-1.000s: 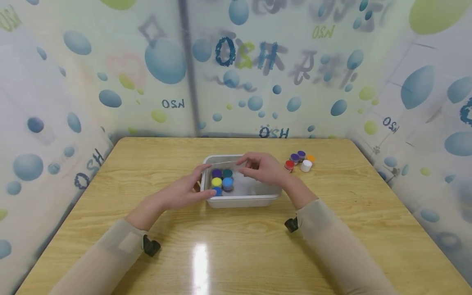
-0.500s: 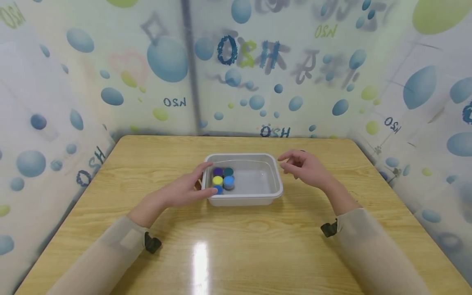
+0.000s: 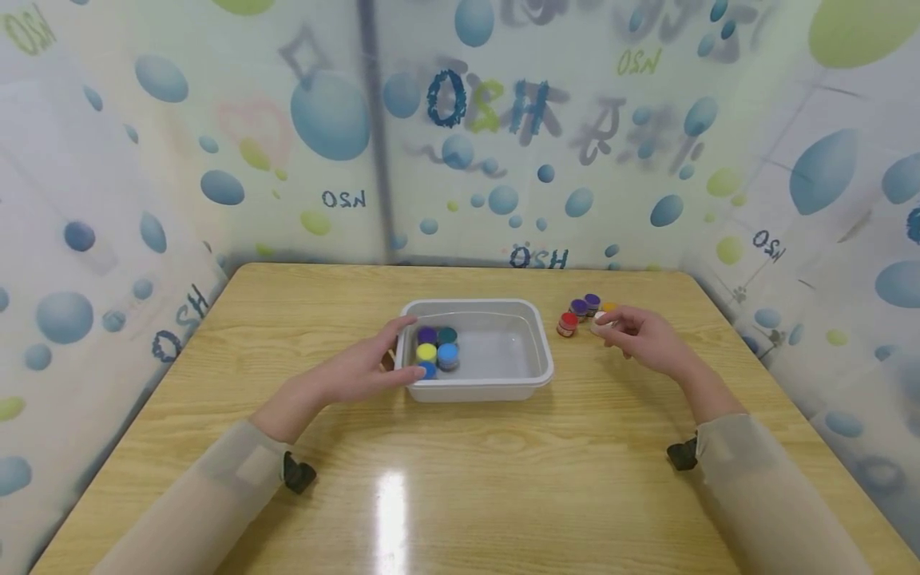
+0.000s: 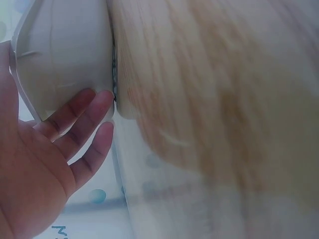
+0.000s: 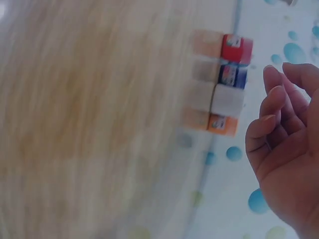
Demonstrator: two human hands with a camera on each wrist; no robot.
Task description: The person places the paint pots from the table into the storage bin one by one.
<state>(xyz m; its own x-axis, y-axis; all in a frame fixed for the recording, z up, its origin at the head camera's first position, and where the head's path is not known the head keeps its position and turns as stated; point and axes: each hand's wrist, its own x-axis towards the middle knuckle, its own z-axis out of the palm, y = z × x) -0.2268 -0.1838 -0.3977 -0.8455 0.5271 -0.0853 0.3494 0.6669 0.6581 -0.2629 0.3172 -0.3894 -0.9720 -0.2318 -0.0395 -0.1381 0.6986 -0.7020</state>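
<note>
The left hand (image 3: pixel 362 369) holds the left end of a white plastic tub (image 3: pixel 474 390), its thumb over the near rim by the left corner and its other fingers bent against the outside of the end wall; the tub stands on the wood-grain surface (image 3: pixel 489 471), nearer the far edge than the near edge and about midway between the side edges. Five small lidded jars stand bunched at the tub's left end: a purple-lidded jar (image 3: pixel 427 335) and a dark green-lidded jar (image 3: pixel 446 335) along the far side, a yellow-lidded jar (image 3: pixel 426 353) and a light blue-lidded jar (image 3: pixel 448 354) in the next row, and a blue-lidded jar (image 3: pixel 428 370) nearest, partly covered by the thumb; the head view does not settle whether the thumb touches it.

The right hand (image 3: pixel 647 339) hangs by a second cluster of jars to the right of the tub, towards the far right corner of the surface; its fingers are loosely curled and grip nothing. The fingertips overlap the white jar (image 5: pixel 228 100) in the head view, while the right wrist view shows a gap between them; beside it stand a red-lidded jar (image 3: pixel 568 322), an orange jar (image 5: pixel 222 124) and two purple-capped jars (image 3: pixel 578 308); a wall covering with blue and green drops (image 3: pixel 546 128) rises behind the far edge.
</note>
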